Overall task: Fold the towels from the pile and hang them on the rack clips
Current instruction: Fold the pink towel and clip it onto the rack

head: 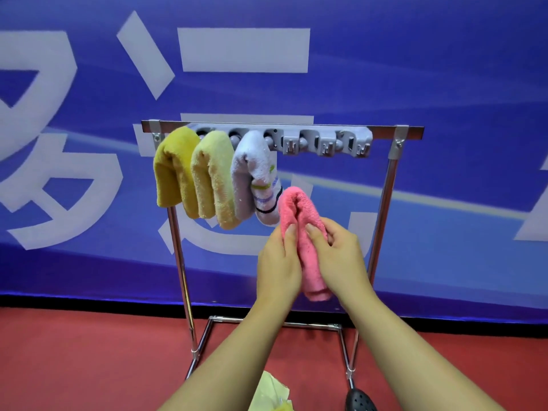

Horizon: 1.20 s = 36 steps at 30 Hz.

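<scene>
A folded pink towel (299, 215) stands upright between my two hands, below the rack's grey clip strip (326, 142). My left hand (277, 262) grips its left side and my right hand (341, 256) grips its right side, thumbs pressed into the fold. On the metal rack (382, 221), three folded towels hang from the left clips: a mustard towel (170, 170), a pale yellow towel (212, 176) and a white striped towel (253, 173). The clips to the right of them hold nothing.
A pale yellow cloth (271, 394) lies on the red floor at the bottom edge, between my forearms. A dark perforated shoe (360, 400) sits by the rack's right foot. A blue banner wall (444, 84) stands behind the rack.
</scene>
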Tool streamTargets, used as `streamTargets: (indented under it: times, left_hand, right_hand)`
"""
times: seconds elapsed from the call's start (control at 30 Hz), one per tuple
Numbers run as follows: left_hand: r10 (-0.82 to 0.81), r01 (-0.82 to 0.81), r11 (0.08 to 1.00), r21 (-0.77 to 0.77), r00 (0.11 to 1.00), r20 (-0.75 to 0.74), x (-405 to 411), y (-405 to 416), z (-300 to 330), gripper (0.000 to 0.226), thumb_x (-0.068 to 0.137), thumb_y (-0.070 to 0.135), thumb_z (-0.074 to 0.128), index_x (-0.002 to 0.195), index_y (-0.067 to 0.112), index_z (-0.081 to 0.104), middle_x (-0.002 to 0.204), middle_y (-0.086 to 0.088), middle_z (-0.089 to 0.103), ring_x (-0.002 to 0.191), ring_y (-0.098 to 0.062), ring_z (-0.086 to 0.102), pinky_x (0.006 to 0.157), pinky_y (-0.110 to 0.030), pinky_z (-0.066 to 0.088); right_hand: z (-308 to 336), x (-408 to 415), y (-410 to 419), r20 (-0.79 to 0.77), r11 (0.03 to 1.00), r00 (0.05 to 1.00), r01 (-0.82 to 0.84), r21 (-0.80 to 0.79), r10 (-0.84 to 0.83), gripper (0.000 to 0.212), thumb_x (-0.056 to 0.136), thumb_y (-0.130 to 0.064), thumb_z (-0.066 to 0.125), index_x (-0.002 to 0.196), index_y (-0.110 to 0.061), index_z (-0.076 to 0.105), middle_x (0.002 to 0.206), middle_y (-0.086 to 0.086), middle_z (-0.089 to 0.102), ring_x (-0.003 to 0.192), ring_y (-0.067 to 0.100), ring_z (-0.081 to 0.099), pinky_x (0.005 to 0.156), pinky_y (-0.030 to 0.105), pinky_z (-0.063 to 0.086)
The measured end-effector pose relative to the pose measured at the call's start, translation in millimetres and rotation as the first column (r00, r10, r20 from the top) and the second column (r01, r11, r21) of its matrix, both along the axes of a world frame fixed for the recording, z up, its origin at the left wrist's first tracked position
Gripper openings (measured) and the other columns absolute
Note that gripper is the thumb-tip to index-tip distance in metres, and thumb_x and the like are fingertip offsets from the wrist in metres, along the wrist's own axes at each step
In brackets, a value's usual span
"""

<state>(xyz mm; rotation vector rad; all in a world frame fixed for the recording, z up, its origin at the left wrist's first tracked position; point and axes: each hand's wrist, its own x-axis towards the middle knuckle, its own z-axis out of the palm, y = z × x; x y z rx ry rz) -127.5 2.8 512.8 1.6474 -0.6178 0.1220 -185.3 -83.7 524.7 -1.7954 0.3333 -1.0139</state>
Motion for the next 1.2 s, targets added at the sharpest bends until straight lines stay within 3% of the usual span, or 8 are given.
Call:
streamTargets:
  times: [0.17, 0.27, 0.5, 0.73, 0.93, 1.03, 1.13, 1.2]
  left_hand:
    - [0.138, -0.133, 0.989, -0.061, 0.987, 0.087, 10.8, -13.5, 40.6, 0.037, 0.109, 0.036, 0.035, 0.109, 0.014, 0.065, 0.103, -0.014, 0.072, 0.098, -0.037, 0.063, 0.076, -0.042, 0.044]
    - [0.199, -0.191, 0.978, -0.082, 0.976, 0.094, 17.6, -19.1, 68.0, 0.038, 0.11, 0.034, 0.034, 0.11, 0.011, 0.063, 0.096, -0.009, 0.067, 0.095, -0.035, 0.061, 0.068, -0.034, 0.027]
    - [0.289, -0.285, 0.957, -0.059, 0.954, 0.082, 29.5, -34.3, 119.2, 0.041, 0.11, 0.038, 0.028, 0.112, 0.013, 0.06, 0.091, -0.004, 0.059, 0.088, -0.027, 0.054, 0.073, -0.035, 0.033]
    - [0.31, -0.312, 0.95, 0.021, 0.948, 0.074, 56.7, -50.4, 125.2, 0.041, 0.11, 0.04, 0.024, 0.113, 0.014, 0.056, 0.097, -0.01, 0.067, 0.093, -0.038, 0.066, 0.089, -0.05, 0.051]
    - [0.341, -0.344, 0.938, 0.043, 0.938, 0.068, 72.7, -50.5, 88.9, 0.037, 0.11, 0.034, 0.026, 0.119, 0.013, 0.055, 0.11, -0.016, 0.068, 0.104, -0.039, 0.063, 0.081, -0.042, 0.043]
    - [0.325, -0.328, 0.945, 0.0, 0.938, 0.119, 76.2, -47.0, 73.4, 0.032, 0.11, 0.028, 0.03, 0.115, 0.011, 0.056, 0.101, -0.01, 0.065, 0.101, -0.037, 0.061, 0.074, -0.035, 0.032]
    - [0.175, -0.168, 0.984, -0.058, 0.974, 0.145, 80.2, -50.7, 61.6, 0.028, 0.11, 0.031, 0.033, 0.113, 0.019, 0.057, 0.097, 0.003, 0.063, 0.097, -0.025, 0.063, 0.073, -0.029, 0.037]
    - [0.033, -0.025, 0.998, -0.056, 0.99, 0.134, 82.2, -54.4, 53.1, 0.029, 0.11, 0.034, 0.034, 0.125, 0.023, 0.056, 0.109, 0.008, 0.066, 0.102, -0.014, 0.062, 0.074, -0.012, 0.042]
  right_hand:
    - [40.0, 12.5, -15.2, 0.094, 0.984, 0.984, 0.16, -0.073, -0.153, 0.017, 0.099, -0.02, 0.061, 0.109, -0.023, 0.075, 0.091, -0.01, 0.075, 0.086, 0.007, 0.069, 0.081, 0.03, 0.055]
    - [67.4, 19.6, -20.7, 0.143, 0.969, 0.968, 0.222, -0.108, -0.206, 0.027, 0.099, -0.015, 0.057, 0.117, -0.026, 0.073, 0.094, -0.018, 0.071, 0.086, 0.0, 0.064, 0.077, 0.016, 0.049]
    - [113.9, 43.2, -32.4, 0.208, 0.936, 0.941, 0.304, -0.18, -0.266, 0.03, 0.1, -0.019, 0.049, 0.118, -0.027, 0.072, 0.1, -0.006, 0.075, 0.095, 0.02, 0.068, 0.084, 0.041, 0.055]
    - [115.5, 72.9, -50.4, 0.105, 0.927, 0.952, 0.305, -0.219, -0.288, 0.031, 0.097, -0.029, 0.044, 0.115, -0.031, 0.069, 0.096, -0.001, 0.073, 0.092, 0.027, 0.066, 0.078, 0.046, 0.056]
    - [78.9, 82.7, -62.0, 0.005, 0.937, 0.964, 0.26, -0.231, -0.266, 0.032, 0.099, -0.021, 0.047, 0.121, -0.027, 0.068, 0.103, 0.005, 0.074, 0.099, 0.032, 0.064, 0.081, 0.044, 0.054]
    - [61.6, 85.0, -63.6, -0.016, 0.944, 0.974, 0.216, -0.249, -0.227, 0.035, 0.097, -0.018, 0.048, 0.124, -0.029, 0.067, 0.107, 0.002, 0.075, 0.101, 0.03, 0.065, 0.085, 0.043, 0.053]
    - [50.5, 86.0, -60.8, -0.029, 0.955, 0.983, 0.169, -0.244, -0.181, 0.031, 0.096, -0.021, 0.053, 0.122, -0.03, 0.068, 0.103, -0.003, 0.076, 0.099, 0.024, 0.068, 0.086, 0.043, 0.055]
    - [43.8, 86.4, -58.5, -0.033, 0.966, 0.99, 0.123, -0.228, -0.134, 0.024, 0.098, -0.028, 0.056, 0.117, -0.029, 0.069, 0.095, -0.007, 0.077, 0.092, 0.018, 0.071, 0.082, 0.043, 0.056]
